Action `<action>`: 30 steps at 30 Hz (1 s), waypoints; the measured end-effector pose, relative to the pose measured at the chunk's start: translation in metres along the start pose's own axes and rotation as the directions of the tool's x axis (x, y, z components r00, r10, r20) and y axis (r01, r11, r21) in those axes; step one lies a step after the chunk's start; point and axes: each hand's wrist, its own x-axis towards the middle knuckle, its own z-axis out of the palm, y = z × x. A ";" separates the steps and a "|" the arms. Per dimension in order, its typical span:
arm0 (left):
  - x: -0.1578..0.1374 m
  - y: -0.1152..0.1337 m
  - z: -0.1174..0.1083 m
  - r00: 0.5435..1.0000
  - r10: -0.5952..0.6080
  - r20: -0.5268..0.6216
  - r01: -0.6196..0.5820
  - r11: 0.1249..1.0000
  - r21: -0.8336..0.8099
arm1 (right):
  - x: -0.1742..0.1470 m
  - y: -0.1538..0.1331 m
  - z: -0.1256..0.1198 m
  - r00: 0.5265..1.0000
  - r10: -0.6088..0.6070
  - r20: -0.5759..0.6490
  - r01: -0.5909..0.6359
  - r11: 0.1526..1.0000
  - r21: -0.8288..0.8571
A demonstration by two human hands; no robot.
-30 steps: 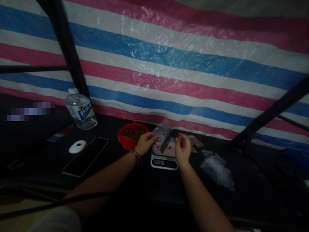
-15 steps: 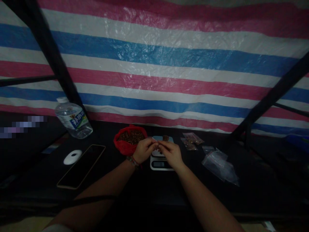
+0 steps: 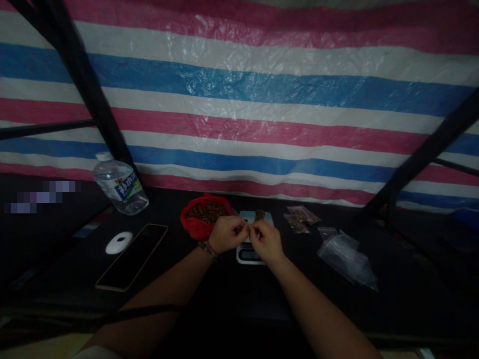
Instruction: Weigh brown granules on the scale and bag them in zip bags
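Both hands meet fingertip to fingertip over a small white digital scale (image 3: 243, 256), hiding much of its platform. My left hand (image 3: 227, 233) is closed, thumb and forefinger pinched together. My right hand (image 3: 266, 240) pinches right beside it, fingers curled. Whatever lies between the fingertips is too small and dark to make out. A little clump of brown bits (image 3: 259, 215) shows on the scale's platform just beyond my right hand. Close to my left hand sits a red plastic bag (image 3: 194, 227), its mouth folded open around many small brown grains (image 3: 208, 211).
Two small filled zip bags (image 3: 302, 215) lie right of the scale, with several clear flat zip bags (image 3: 348, 257) nearer me. At left are a phone (image 3: 132, 257), a white oval device (image 3: 119, 243) and a large clear bottle (image 3: 121, 184). Striped sheeting (image 3: 239, 119) hangs behind dark slanted bars (image 3: 90, 89).
The view has shifted slightly, so things sit a little further right. My fingers have curled more, and the fingertips have drawn in lower over the scale.
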 end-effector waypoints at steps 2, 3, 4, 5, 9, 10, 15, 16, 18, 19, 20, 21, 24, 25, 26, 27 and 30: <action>-0.001 0.001 0.000 1.000 0.011 0.022 -0.011 1.000 -0.001 | 0.000 0.001 0.001 0.998 0.007 -0.065 -0.009 0.999 -0.031; -0.001 0.001 0.000 0.999 0.018 0.027 -0.019 1.000 0.002 | 0.000 0.002 0.001 0.994 0.017 -0.104 -0.022 0.999 -0.043; -0.001 0.001 0.000 0.999 0.022 0.026 -0.022 1.000 0.006 | 0.000 0.003 0.001 0.990 0.026 -0.137 -0.033 0.998 -0.050; -0.002 0.001 0.001 1.000 0.019 0.018 -0.019 1.000 0.009 | 0.001 0.004 0.000 0.988 0.025 -0.155 -0.033 0.998 -0.047; -0.003 -0.001 0.003 1.000 -0.011 -0.014 0.012 1.000 0.021 | 0.003 0.007 -0.002 0.990 -0.100 -0.099 0.103 0.994 0.029; -0.003 -0.002 0.004 1.000 -0.020 -0.014 0.020 0.999 0.026 | 0.003 0.007 -0.003 0.988 -0.139 -0.072 0.142 0.989 0.038; -0.001 -0.001 0.005 0.999 -0.040 -0.008 0.041 0.999 0.034 | 0.003 0.012 -0.001 0.979 -0.202 0.041 0.202 0.979 0.008; -0.001 0.000 0.005 1.000 -0.028 0.004 0.028 0.999 0.035 | 0.003 0.012 0.000 0.977 -0.202 0.068 0.202 0.979 0.011; -0.001 0.001 0.004 0.999 0.023 0.042 -0.025 0.999 0.037 | 0.003 0.014 0.001 0.975 -0.188 0.122 0.187 0.982 0.016; -0.001 0.001 0.003 0.997 0.055 0.056 -0.057 0.998 0.035 | 0.003 0.014 0.002 0.975 -0.171 0.143 0.170 0.985 0.018; -0.001 0.001 0.001 0.995 0.087 0.055 -0.088 0.996 0.032 | 0.004 0.014 0.001 0.976 -0.150 0.155 0.148 0.989 0.025; -0.001 0.001 -0.001 0.993 0.114 0.035 -0.115 0.993 0.030 | 0.004 0.014 0.001 0.979 -0.126 0.158 0.122 0.992 0.037; 0.001 -0.004 -0.011 0.985 0.161 -0.066 -0.158 0.986 0.048 | 0.007 0.013 -0.003 0.986 -0.054 0.155 0.039 0.995 0.097; 0.002 -0.007 -0.014 0.983 0.174 -0.061 -0.171 0.984 0.059 | 0.008 0.012 -0.004 0.986 -0.035 0.161 0.017 0.994 0.110; 0.003 -0.009 -0.018 0.983 0.184 -0.031 -0.181 0.981 0.069 | 0.009 0.012 -0.005 0.985 -0.022 0.172 0.002 0.993 0.117; 0.005 -0.012 -0.020 0.982 0.187 0.021 -0.188 0.979 0.075 | 0.009 0.011 -0.006 0.982 -0.017 0.190 -0.005 0.993 0.117; 0.008 -0.016 -0.023 0.970 0.166 0.179 -0.182 0.981 0.074 | 0.009 0.010 -0.006 0.968 -0.027 0.248 0.004 0.996 0.095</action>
